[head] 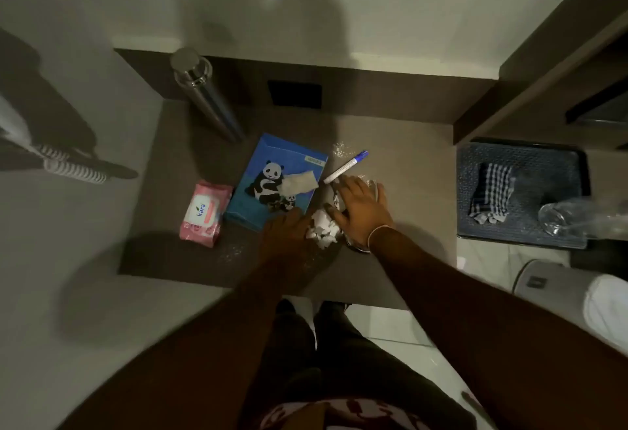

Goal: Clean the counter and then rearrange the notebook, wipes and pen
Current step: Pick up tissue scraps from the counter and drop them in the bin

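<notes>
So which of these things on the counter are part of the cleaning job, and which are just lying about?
Part of the job:
- notebook
- wipes pack
- pen
- loose wipe
- white scraps
- left hand, right hand

Lying about:
- steel bottle
- checked cloth
- glass

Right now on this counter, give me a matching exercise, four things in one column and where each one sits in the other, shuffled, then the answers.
Things:
1. wipes pack
2. pen
3. notebook
4. steel bottle

Places:
A. at the back left of the counter
B. just beyond the right hand
C. at the left end of the row
D. between the pink pack and the paper scraps

Pairs: 1-C, 2-B, 3-D, 4-A
</notes>
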Tool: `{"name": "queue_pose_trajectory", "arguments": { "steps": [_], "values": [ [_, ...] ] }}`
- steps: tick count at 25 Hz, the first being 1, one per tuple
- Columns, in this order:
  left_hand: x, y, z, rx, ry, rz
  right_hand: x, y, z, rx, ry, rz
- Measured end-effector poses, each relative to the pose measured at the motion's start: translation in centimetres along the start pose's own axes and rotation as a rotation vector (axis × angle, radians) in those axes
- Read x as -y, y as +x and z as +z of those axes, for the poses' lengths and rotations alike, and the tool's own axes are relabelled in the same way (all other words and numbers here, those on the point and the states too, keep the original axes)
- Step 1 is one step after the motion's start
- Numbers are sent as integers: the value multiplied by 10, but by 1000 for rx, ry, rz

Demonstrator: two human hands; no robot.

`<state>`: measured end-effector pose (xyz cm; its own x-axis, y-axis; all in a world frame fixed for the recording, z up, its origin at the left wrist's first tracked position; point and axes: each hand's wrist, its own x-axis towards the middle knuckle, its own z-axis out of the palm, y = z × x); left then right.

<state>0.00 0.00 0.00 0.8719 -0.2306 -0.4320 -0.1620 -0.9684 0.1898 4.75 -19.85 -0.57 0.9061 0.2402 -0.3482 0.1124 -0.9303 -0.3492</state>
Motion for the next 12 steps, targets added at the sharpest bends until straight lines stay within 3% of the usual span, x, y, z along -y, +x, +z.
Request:
{"name": "queue_pose_trajectory", "arguments": {
  "steps": [4,7,12],
  "values": [
    [-1,7,3,120,12,-69,-1,-6,6,141,-6,-57],
    [5,7,3,144,-62,-64,1,-18,17,136,-141,-147],
    [17,8,-5,4,-48,62,18,-24,27,165,-191,-144]
  ]
}}
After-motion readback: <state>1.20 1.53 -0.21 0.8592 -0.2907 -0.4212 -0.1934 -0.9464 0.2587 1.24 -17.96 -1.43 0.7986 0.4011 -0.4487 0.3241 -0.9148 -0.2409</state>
